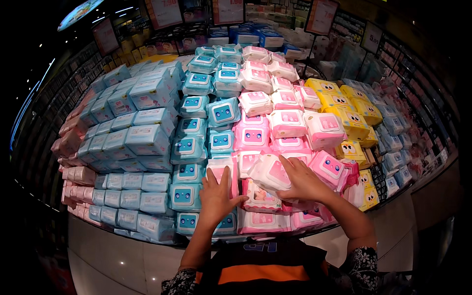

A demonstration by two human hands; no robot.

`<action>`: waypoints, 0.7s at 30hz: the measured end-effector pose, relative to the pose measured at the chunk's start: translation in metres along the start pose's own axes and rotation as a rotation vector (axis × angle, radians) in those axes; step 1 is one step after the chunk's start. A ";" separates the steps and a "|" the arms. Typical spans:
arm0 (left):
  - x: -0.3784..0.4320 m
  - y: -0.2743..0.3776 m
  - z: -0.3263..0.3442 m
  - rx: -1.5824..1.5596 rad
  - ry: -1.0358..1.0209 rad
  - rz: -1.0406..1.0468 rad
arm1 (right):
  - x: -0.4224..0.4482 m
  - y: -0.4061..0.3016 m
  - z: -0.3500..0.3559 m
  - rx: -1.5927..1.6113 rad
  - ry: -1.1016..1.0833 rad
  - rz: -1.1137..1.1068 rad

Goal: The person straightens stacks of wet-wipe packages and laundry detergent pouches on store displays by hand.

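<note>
My left hand lies with spread fingers on a white and pink wipes pack beside the column of teal wipes packs. With my right hand I hold the right side of a tilted white and pink wipes pack, thumb near its lower edge and fingers at its top. Below it lies a pack with a picture on its front. A pink wipes pack with two blue eye shapes rests tilted just right of my right hand.
Light blue packs are stacked at left, pale pink packs beyond them. Yellow packs with eye prints stand right of the pink ones. Price signs rise behind the display. Tiled floor shows at its near edge.
</note>
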State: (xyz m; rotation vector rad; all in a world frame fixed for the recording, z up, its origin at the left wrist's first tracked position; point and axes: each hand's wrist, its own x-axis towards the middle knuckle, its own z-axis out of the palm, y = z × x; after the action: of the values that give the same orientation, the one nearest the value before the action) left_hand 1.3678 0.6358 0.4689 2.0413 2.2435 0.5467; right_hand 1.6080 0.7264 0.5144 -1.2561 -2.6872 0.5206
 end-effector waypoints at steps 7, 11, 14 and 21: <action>0.008 -0.043 0.014 -0.325 0.058 -0.149 | 0.035 0.013 -0.040 -0.073 0.158 -0.090; 0.005 -0.078 0.033 -0.782 0.180 -0.056 | 0.073 0.021 -0.041 0.074 0.234 -0.386; 0.002 -0.081 0.011 -1.226 0.125 -0.167 | 0.094 0.031 -0.006 -0.015 0.024 -0.438; 0.000 -0.059 -0.037 -1.029 0.345 0.237 | 0.113 0.032 0.001 -0.035 0.022 -0.351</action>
State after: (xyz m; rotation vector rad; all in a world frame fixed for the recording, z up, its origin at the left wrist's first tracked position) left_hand 1.3013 0.6240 0.4864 1.6710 1.2844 1.7182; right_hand 1.5576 0.8312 0.4988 -0.7623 -2.8181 0.4100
